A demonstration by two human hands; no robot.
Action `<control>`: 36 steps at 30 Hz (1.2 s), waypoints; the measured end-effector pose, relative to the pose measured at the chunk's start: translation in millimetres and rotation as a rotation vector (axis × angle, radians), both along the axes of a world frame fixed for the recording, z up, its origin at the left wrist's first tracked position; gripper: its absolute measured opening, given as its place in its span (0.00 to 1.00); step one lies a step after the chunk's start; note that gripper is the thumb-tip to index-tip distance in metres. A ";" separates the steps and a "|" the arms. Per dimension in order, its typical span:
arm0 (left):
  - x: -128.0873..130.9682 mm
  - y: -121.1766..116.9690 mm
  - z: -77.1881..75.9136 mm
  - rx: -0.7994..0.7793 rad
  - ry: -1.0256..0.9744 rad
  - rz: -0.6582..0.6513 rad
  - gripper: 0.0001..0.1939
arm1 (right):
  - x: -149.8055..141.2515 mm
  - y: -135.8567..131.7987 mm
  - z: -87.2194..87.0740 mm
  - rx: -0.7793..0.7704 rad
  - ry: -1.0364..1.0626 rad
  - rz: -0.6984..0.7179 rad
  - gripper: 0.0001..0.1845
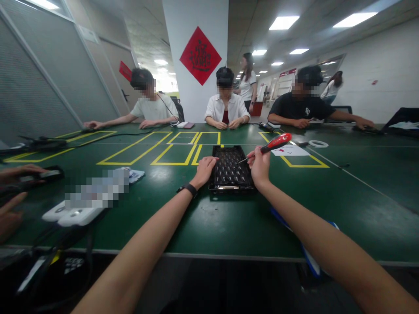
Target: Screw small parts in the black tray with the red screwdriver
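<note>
A shallow black tray (231, 189) lies on the green table before me, with rows of small pale metallic pieces (231, 173) in it. At its left side, my left hand (205, 170) grips the rim, fingertips curled over the edge. My right hand (260, 168) is closed around a screwdriver (276, 142) with a red and black handle. The handle slants up to the right, and the thin shaft points down left over the tray. Whether the tip touches a piece is too small to tell.
White devices (83, 207) with cables lie at my left, beside another person's hands (11, 205) holding a dark object. Yellow tape outlines (170, 164) mark the green table (183, 218). A paper sheet (291, 151) and white ring (318, 144) lie right. Several people sit opposite.
</note>
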State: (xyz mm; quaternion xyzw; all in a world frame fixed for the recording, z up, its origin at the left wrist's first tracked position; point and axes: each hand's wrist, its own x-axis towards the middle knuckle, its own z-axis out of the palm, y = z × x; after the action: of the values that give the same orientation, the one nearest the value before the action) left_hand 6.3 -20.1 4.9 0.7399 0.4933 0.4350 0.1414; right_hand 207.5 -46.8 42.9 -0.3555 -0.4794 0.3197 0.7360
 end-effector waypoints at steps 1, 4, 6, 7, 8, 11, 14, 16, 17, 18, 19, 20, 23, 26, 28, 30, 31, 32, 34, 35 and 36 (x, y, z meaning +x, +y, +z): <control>-1.5 9.4 -4.1 -0.031 0.014 0.014 0.17 | 2.9 5.0 -1.2 -0.011 0.013 -0.017 0.14; -3.8 25.7 -13.7 -0.090 -0.040 0.019 0.19 | 8.0 16.7 -7.3 -0.119 0.031 0.030 0.14; -3.8 27.4 -16.9 -0.109 -0.079 0.012 0.20 | 9.0 20.3 -11.3 -0.213 0.035 0.135 0.14; -3.6 26.7 -17.7 -0.116 -0.097 0.010 0.20 | 9.1 20.9 -12.6 -0.246 0.037 0.184 0.14; -3.4 25.5 -18.2 -0.120 -0.114 0.012 0.20 | 9.0 21.0 -13.5 -0.264 0.043 0.224 0.14; -4.1 22.9 -19.1 -0.125 -0.148 0.036 0.19 | 9.4 20.3 -13.7 -0.260 0.085 0.289 0.12; -7.7 23.5 -20.6 -0.136 -0.138 0.043 0.18 | 12.1 20.0 -11.0 -0.250 0.181 0.346 0.09; -10.6 24.0 -20.3 -0.154 -0.123 0.048 0.17 | 14.4 19.6 -7.8 -0.297 0.263 0.428 0.08; -11.7 23.7 -18.9 -0.146 -0.110 0.062 0.17 | 15.2 19.1 -5.7 -0.338 0.295 0.482 0.08; -12.2 22.7 -16.2 -0.118 -0.094 0.087 0.16 | 15.3 18.3 -3.2 -0.383 0.316 0.536 0.08; -12.0 20.9 -11.8 -0.071 -0.077 0.117 0.15 | 14.7 17.4 -0.5 -0.426 0.322 0.577 0.08; -10.8 18.2 -5.7 -0.004 -0.057 0.145 0.14 | 13.2 16.4 2.4 -0.456 0.313 0.601 0.08; -1.0 5.9 19.3 0.129 -0.059 0.048 0.13 | 3.5 14.1 10.9 -0.440 0.206 0.577 0.09; 14.7 -9.8 40.3 -0.034 -0.035 -0.351 0.17 | -9.5 13.0 15.8 -0.280 0.060 0.503 0.12; 24.1 -19.2 44.5 -0.081 -0.010 -0.470 0.18 | -16.6 10.4 15.6 -0.170 0.006 0.469 0.15; 30.1 -26.2 41.4 -0.089 -0.033 -0.487 0.18 | -21.1 5.2 12.8 -0.094 -0.013 0.446 0.17; 31.5 -28.5 38.3 -0.103 -0.047 -0.489 0.18 | -22.4 1.8 10.7 -0.066 -0.020 0.435 0.17; 32.1 -30.2 35.0 -0.120 -0.056 -0.490 0.18 | -23.2 -1.7 8.4 -0.040 -0.028 0.422 0.18; 31.5 -31.9 29.3 -0.155 -0.064 -0.501 0.18 | -23.6 -8.2 3.8 0.003 -0.048 0.407 0.18; 30.7 -32.1 27.3 -0.167 -0.062 -0.511 0.17 | -23.5 -10.7 1.8 0.015 -0.057 0.411 0.17; 29.8 -32.0 26.0 -0.175 -0.060 -0.522 0.17 | -23.4 -12.7 0.2 0.020 -0.064 0.420 0.17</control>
State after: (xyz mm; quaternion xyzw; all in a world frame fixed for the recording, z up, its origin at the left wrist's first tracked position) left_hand 36.1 -52.1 30.9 0.8136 0.3174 0.3614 0.3267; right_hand 184.0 -59.5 43.1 -0.2505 -0.5692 0.4498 0.6410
